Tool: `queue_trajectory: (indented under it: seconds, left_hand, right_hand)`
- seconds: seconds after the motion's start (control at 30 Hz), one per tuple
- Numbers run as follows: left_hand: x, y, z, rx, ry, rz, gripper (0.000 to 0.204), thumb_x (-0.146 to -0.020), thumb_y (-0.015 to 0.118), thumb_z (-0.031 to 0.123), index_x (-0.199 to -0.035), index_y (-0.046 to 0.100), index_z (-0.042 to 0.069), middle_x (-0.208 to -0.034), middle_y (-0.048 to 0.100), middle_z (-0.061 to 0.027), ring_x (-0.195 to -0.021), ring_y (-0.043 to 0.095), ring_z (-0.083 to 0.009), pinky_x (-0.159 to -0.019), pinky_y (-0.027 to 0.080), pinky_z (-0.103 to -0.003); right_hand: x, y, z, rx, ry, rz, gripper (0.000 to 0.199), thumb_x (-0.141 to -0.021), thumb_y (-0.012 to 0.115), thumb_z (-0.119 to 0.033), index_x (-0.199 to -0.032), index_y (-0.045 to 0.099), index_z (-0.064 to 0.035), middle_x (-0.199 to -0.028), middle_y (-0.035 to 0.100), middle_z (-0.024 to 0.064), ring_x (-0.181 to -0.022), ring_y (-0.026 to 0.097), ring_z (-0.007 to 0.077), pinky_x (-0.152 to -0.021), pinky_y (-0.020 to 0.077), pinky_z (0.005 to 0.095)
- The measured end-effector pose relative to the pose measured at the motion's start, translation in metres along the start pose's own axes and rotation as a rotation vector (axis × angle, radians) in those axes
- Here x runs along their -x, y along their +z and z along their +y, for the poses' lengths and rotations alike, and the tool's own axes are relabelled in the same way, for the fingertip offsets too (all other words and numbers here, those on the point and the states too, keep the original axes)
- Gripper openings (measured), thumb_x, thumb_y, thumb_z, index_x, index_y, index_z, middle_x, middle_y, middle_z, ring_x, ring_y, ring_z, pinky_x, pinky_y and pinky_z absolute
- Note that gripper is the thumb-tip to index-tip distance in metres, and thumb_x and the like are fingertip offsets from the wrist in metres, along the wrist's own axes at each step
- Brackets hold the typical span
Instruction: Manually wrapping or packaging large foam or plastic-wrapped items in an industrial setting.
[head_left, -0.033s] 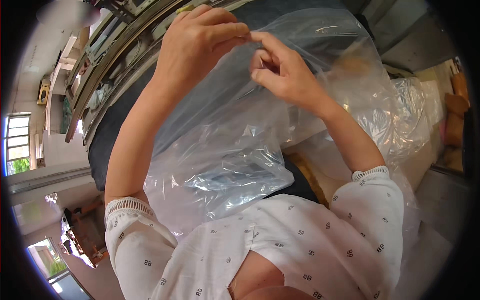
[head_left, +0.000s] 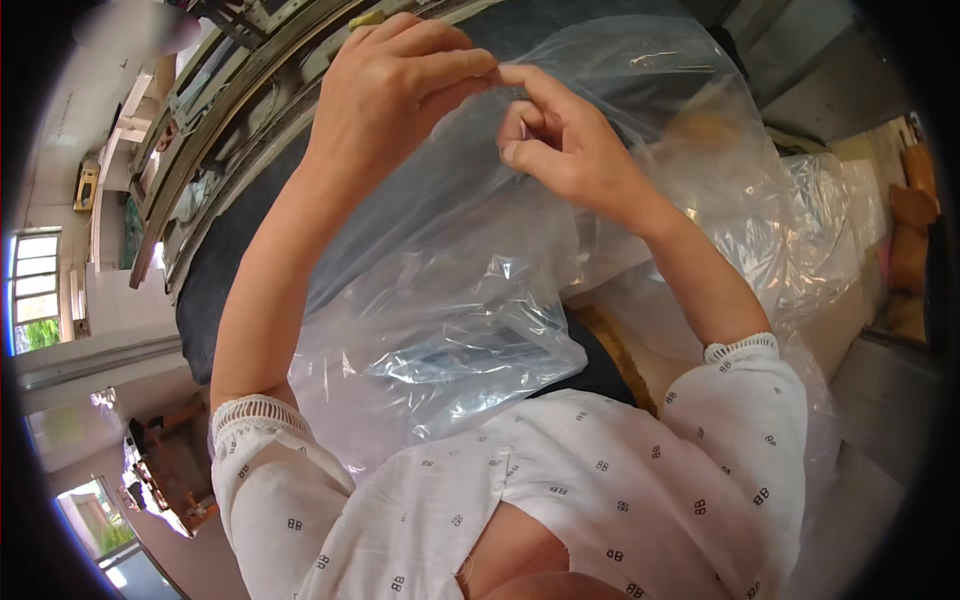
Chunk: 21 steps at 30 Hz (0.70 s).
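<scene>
Up high, both hands' fingers (head_left: 470, 62) pinching clear plastic bag (head_left: 450, 300).

A clear plastic bag (head_left: 470, 290), and white sleeves (head_left: 290, 500) with small dark print.

hands (head_left: 500, 110): 2 | clear plastic bags (head_left: 450, 300): 1 held | plastic heap (head_left: 820, 230): 1

The plastic bag (head_left: 450, 300) hangs between both forearms; left hand (head_left: 395, 95) and right hand (head_left: 560, 145) meet at its far edge.
</scene>
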<state>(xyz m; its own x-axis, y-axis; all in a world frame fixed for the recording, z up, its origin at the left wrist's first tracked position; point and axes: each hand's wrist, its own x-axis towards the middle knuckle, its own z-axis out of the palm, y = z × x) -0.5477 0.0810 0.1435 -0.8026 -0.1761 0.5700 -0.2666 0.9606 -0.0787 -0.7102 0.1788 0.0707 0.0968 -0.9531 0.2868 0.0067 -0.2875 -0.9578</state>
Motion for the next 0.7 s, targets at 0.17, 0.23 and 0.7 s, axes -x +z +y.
queue_trajectory:
  seconds: [0.17,0.23,0.7]
  left_hand:
    - [0.013,0.024,0.003,0.136,-0.09,0.144,0.017,-0.07,0.069,0.012,-0.087,0.069,0.013,-0.087,0.062,-0.0002,-0.078,0.059,-0.0171,-0.067,0.047,-0.028]
    - [0.021,0.034,0.008,0.231,-0.152,0.211,0.019,-0.07,0.069,0.009,-0.089,0.069,0.012,-0.089,0.063,-0.0017,-0.079,0.06,-0.0171,-0.067,0.048,-0.027]
    - [0.033,0.04,0.008,0.605,-0.354,0.278,0.017,-0.072,0.069,0.001,-0.089,0.068,0.005,-0.086,0.063,-0.005,-0.081,0.06,-0.0127,-0.068,0.048,-0.022]
  right_hand:
    - [-0.001,-0.022,-0.019,-0.331,0.197,-0.135,0.052,-0.076,0.053,-0.005,-0.126,0.039,0.0022,-0.071,0.048,-0.0026,-0.065,0.043,0.0061,-0.059,0.035,0.0202]
    - [-0.003,-0.028,-0.021,-0.343,0.283,-0.216,0.053,-0.077,0.052,-0.006,-0.127,0.038,0.0017,-0.071,0.047,-0.0033,-0.066,0.041,0.0054,-0.059,0.0334,0.0195]
    - [-0.005,-0.024,-0.034,0.119,0.15,-0.253,0.042,-0.079,0.055,-0.001,-0.121,0.05,-0.0001,-0.071,0.05,-0.0015,-0.068,0.046,0.0056,-0.062,0.0401,0.0208]
